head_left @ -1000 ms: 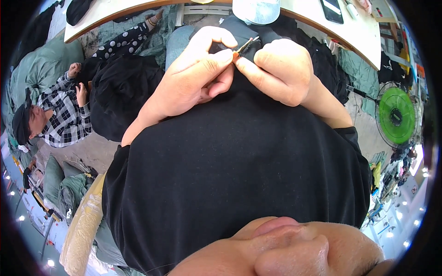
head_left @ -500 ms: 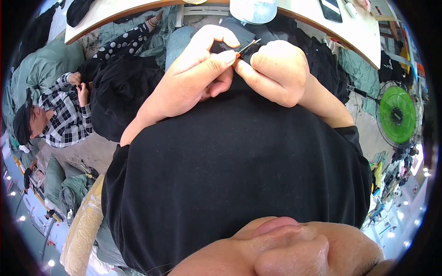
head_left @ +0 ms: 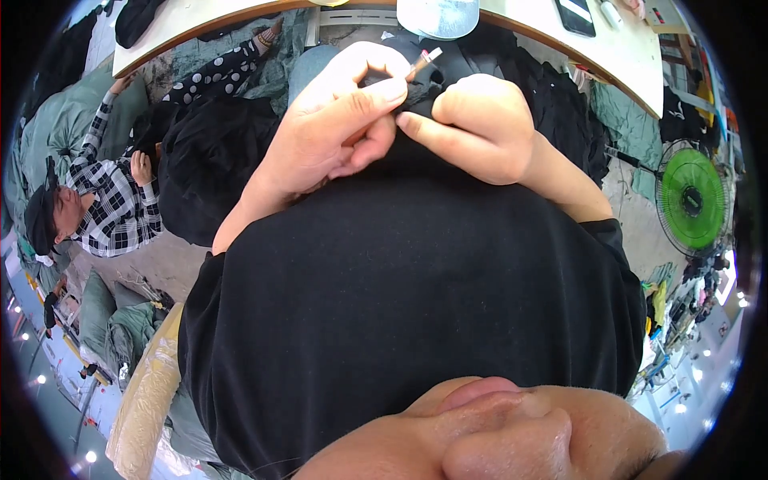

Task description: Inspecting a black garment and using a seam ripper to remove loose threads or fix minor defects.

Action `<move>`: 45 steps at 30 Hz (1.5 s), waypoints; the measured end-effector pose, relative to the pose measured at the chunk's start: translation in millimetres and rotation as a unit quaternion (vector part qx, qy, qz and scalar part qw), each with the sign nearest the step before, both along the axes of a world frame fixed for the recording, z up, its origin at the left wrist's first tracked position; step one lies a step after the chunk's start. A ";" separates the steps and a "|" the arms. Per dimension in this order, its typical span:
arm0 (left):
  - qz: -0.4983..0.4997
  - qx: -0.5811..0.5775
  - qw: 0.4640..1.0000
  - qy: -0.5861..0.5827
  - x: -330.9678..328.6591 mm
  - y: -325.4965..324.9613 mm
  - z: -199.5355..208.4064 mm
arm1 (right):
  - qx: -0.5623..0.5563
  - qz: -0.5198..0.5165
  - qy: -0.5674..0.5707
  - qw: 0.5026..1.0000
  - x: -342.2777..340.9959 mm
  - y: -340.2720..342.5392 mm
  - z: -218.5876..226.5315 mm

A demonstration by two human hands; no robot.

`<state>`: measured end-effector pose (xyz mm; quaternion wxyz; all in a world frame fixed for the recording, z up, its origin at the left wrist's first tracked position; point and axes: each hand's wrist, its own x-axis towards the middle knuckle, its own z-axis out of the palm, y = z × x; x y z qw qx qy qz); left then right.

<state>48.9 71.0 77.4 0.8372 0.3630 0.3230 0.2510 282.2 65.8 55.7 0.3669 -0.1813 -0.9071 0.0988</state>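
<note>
Since the frame half a second ago, the slim reddish-brown tool with a pale flat end [head_left: 424, 62] has turned, its narrow forked-looking end replaced by a broader one, and the right index fingertip has shifted down and leftward. The co-worker in a black-and-white checked shirt [head_left: 112, 204] has stretched out an arm.

In the head view, the left hand [head_left: 340, 124] pinches the tool between thumb and forefinger; it pokes out past them, towards the right hand [head_left: 488, 132]. That hand is loosely curled with its forefinger extended, the tip just beside the left hand's lower fingers; whether it grips anything, I cannot tell. For good control, I would keep the left pinch firm, steady the right fingertip close by and leave the tool's end clear of skin.

Counted: one tool; one black phone with a glossy screen [head_left: 576, 18] on the pale tabletop [head_left: 620, 60] beyond the right hand; one round green fan [head_left: 690, 200] right of it; one co-worker, left of the left hand.
</note>
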 end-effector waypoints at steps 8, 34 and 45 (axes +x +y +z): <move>0.057 0.317 0.932 0.166 -0.6 31.8 -39.4 | -0.217 -0.215 0.136 0.943 18.1 2.8 13.2; 0.151 0.501 0.828 0.200 66.3 91.0 -33.6 | -0.250 -0.343 0.284 0.860 41.2 96.0 -56.0; 0.161 0.492 0.840 0.159 68.8 86.8 -27.0 | -0.267 -0.321 0.313 0.853 38.6 97.9 -58.8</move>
